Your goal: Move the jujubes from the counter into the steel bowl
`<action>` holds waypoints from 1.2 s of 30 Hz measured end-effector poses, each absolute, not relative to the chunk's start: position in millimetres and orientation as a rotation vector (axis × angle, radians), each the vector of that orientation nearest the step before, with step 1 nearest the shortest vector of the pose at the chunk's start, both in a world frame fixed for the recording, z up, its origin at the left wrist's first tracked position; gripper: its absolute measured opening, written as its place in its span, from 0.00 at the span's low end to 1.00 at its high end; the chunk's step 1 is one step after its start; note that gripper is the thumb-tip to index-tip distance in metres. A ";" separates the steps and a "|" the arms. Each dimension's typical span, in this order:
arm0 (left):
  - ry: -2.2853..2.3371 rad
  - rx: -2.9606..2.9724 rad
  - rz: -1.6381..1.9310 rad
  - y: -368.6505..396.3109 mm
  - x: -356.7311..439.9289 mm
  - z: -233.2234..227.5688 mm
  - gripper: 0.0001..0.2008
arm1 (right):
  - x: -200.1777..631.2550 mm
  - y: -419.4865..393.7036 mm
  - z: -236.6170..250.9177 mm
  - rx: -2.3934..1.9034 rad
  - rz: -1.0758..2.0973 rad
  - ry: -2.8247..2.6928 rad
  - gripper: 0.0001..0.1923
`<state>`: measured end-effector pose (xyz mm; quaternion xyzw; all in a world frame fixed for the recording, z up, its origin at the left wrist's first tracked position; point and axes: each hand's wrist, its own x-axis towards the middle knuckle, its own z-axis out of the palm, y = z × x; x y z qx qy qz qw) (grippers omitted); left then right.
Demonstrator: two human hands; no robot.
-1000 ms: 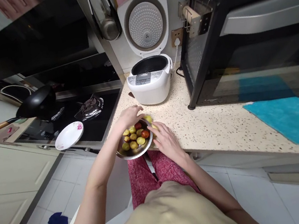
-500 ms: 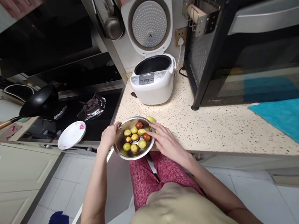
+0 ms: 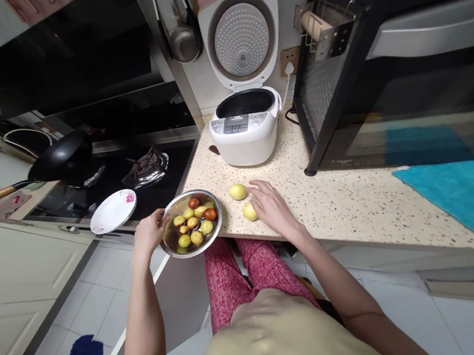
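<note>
Standing right by the counter here: the left hand (image 3: 149, 230) is gripping the near-left rim of a steel bowl (image 3: 175, 248), fingers curled over the edge, and the bowl is hanging half off the counter's (image 3: 349, 202) front edge, over the floor. Inside it a bunch of small fruits (image 3: 193, 221) are sitting, mostly yellow-green, a couple reddish.

Just right of the bowl, the right hand (image 3: 274, 207) is lying palm down on the speckled countertop, fingers loosely spread. It's touching one loose yellow fruit (image 3: 250, 211) at its left side, though I honestly can't tell if it's pinching it or just resting against it. A second yellow fruit (image 3: 238, 191) is sitting a bit farther back, near the fingertips.

Off to the right a blue cloth (image 3: 469, 195) is lying flat on the counter. Left of the bowl, a white plate (image 3: 113, 211) is perching on the stove edge. Farther back a white rice cooker (image 3: 250, 130) is standing with its lid flipped up, and a black wok (image 3: 60, 157) is sitting on the hob.
</note>
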<state>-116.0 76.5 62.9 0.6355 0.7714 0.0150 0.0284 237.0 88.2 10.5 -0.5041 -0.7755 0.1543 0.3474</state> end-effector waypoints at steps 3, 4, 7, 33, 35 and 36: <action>2.405 1.922 0.119 69.6 -115.1 59.0 0.20 | 231.1 94.1 15.3 -1.302 0.385 -2.061 0.19; 2.412 1.908 0.146 67.3 -114.1 57.6 0.21 | 229.9 93.9 16.9 -1.304 0.375 -2.084 0.19; 2.422 1.867 0.233 60.1 -111.1 53.0 0.22 | 229.5 87.4 18.9 -1.335 0.324 -2.146 0.18; 2.047 1.620 1.099 24.3 -50.3 10.0 0.30 | 203.5 73.3 31.8 -1.118 0.464 -1.949 0.18; 2.053 1.615 1.099 20.9 -46.3 9.1 0.31 | 190.3 75.6 34.2 -1.058 0.515 -2.004 0.18; 2.055 1.616 1.097 19.5 -44.5 8.3 0.31 | 183.8 77.0 34.1 -1.039 0.538 -2.030 0.19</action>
